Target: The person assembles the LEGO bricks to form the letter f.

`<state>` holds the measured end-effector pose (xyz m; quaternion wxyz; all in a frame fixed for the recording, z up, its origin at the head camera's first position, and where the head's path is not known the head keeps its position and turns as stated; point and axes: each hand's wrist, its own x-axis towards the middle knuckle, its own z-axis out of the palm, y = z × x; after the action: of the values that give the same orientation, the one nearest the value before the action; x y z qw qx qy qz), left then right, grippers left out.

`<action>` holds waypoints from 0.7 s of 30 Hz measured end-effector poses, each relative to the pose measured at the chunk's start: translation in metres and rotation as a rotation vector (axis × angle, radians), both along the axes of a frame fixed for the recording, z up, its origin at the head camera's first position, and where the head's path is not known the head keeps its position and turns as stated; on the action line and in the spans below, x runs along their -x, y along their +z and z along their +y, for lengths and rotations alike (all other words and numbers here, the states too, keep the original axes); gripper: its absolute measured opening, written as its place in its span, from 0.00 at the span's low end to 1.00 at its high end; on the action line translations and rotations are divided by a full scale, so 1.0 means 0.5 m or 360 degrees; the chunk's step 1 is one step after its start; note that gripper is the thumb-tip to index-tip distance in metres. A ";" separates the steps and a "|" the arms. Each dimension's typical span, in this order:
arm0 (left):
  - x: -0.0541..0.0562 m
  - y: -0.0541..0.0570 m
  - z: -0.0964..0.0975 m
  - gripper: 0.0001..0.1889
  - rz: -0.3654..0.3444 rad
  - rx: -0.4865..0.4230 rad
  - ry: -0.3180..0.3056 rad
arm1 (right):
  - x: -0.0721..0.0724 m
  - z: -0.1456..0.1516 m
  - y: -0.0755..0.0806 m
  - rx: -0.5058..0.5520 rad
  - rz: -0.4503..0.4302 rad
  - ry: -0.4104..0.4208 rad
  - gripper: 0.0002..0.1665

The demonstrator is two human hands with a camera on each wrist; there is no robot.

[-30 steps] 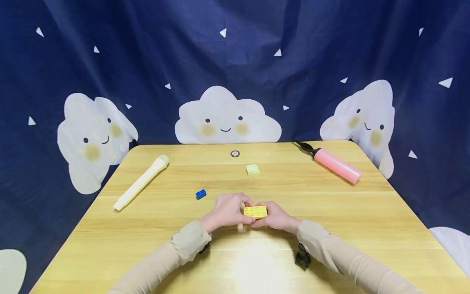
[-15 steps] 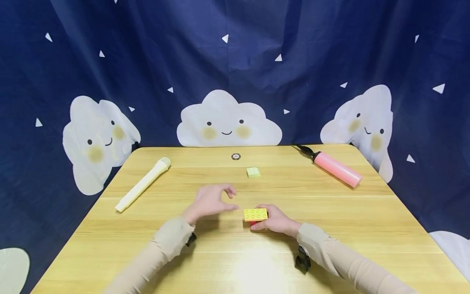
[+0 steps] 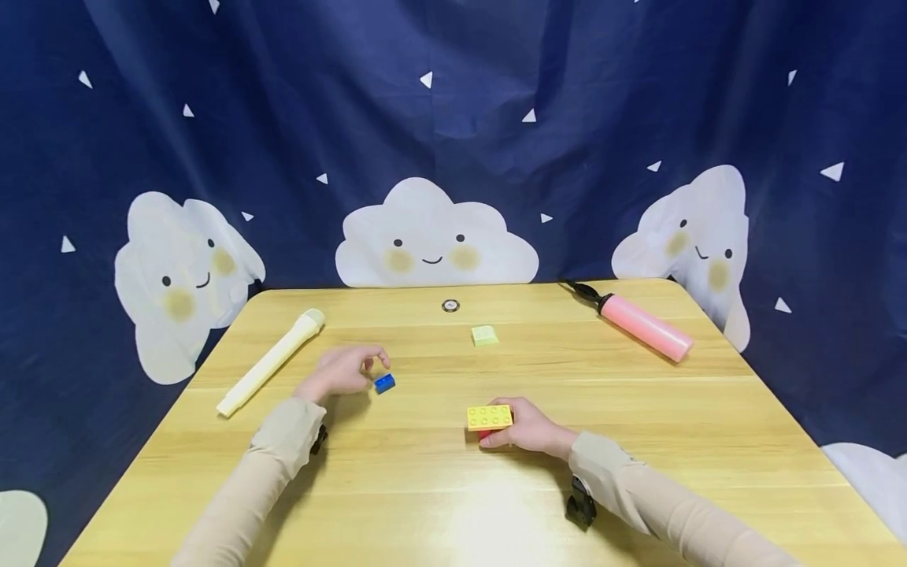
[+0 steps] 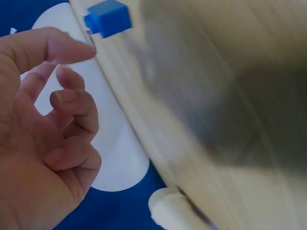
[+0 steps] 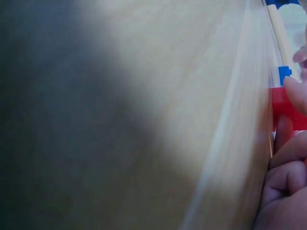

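In the head view my left hand hovers just beside a small blue toy brick lying on the table. The left wrist view shows that hand's fingers bent loosely with a gap between them and the blue brick, holding nothing. My right hand grips a stack of toy bricks from its right side. A yellow brick with studs tops the stack, and a red brick sits beneath it between thumb and fingers. Most of the red brick is hidden by the yellow one in the head view.
A pale green block and a round black-and-white disc lie toward the far edge of the wooden table. At left is a cream toy microphone-like stick. A pink hand pump lies at right.
My left hand has let go of the brick stack and moved left to beside the blue brick. The right hand keeps its hold on the stack in nearly the same place.
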<state>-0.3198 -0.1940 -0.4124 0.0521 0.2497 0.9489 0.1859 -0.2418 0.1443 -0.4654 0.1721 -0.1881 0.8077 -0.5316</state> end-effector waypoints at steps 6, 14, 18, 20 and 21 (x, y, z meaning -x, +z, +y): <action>0.020 -0.022 -0.013 0.23 -0.0294 -0.0128 -0.0039 | -0.001 -0.003 -0.004 0.0005 -0.0022 -0.0005 0.25; 0.038 -0.033 -0.014 0.25 -0.0526 -0.0201 -0.0111 | 0.001 -0.004 -0.006 0.0010 0.0000 -0.0003 0.26; 0.042 -0.038 -0.010 0.25 -0.0548 -0.0237 -0.0133 | 0.002 -0.002 -0.006 -0.0004 -0.0006 -0.0010 0.26; 0.043 -0.039 -0.008 0.24 -0.0548 -0.0250 -0.0133 | 0.002 -0.001 -0.006 -0.0002 -0.0011 -0.0012 0.26; 0.043 -0.040 -0.007 0.23 -0.0546 -0.0256 -0.0128 | 0.002 0.000 -0.006 -0.0001 -0.0013 -0.0012 0.26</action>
<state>-0.3414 -0.1974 -0.4322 0.2005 0.2555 0.8973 0.2988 -0.2428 0.1442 -0.4685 0.1734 -0.1829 0.8079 -0.5328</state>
